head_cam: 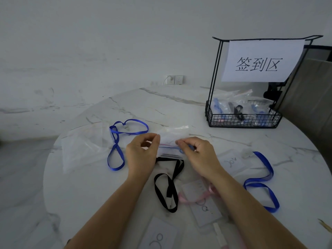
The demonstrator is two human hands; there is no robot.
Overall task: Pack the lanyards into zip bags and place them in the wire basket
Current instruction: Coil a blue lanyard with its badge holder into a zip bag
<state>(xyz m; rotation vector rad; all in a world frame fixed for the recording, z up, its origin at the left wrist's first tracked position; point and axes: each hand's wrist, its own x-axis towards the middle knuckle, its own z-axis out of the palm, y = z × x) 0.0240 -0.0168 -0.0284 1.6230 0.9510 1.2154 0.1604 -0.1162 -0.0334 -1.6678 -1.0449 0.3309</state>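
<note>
Round white marble-look worktop (80,194), glossy, grey veins. Left grip (143,153) and right grip (195,153) are both clamped on a thin clear zip bag (172,136), fingers pinching the film near its red seal line. Blue ribbon at the right grip's fingertips; inside or behind the film, can't tell.

Black flat-webbing lanyard (169,189) loops just below both grips, top end under the bag. Blue satin lanyard (115,131) lies left of the left grip, overlapping crinkled spare bags (82,148) further left. Second blue lanyard (263,160) is right of the right grip. Pink lanyard (185,199) is partly hidden by the right forearm.

Black wire basket (242,121) sits well beyond the right grip, with a paper sign (260,60) on its frame and filled bags (231,103) inside.
</note>
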